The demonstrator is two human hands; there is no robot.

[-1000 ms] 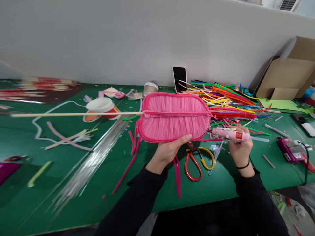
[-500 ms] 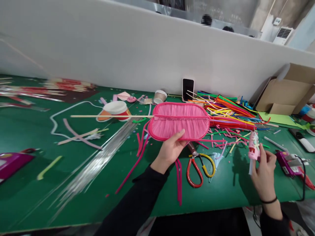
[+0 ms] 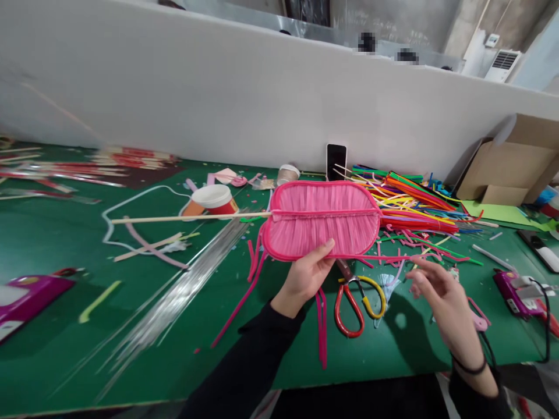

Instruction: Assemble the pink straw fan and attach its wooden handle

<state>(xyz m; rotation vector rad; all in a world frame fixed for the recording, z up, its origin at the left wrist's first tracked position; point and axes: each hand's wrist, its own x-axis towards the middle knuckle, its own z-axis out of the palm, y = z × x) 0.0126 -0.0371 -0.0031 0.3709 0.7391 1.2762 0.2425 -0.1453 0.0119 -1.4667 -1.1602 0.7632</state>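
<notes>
Pink oval ribbed panel [image 3: 317, 198] on pale wooden stick [image 3: 174, 218]: long axis 9-to-3, lies 10 o'clock from right hand [image 3: 448, 299]. Left hand [image 3: 308, 276] nearer, pinching panel's 6 o'clock edge. Right half-curled at thin pink strip [image 3: 388, 257]; can't tell if gripping.

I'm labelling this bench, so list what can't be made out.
All in the head view:
- Left hand: most fingers, hidden behind the pink panel.
- Scissors: blade tips, hidden behind the panel.
- Pink tool: mostly hidden behind the right hand.
- Purple thing: cut off by the left edge.
</notes>
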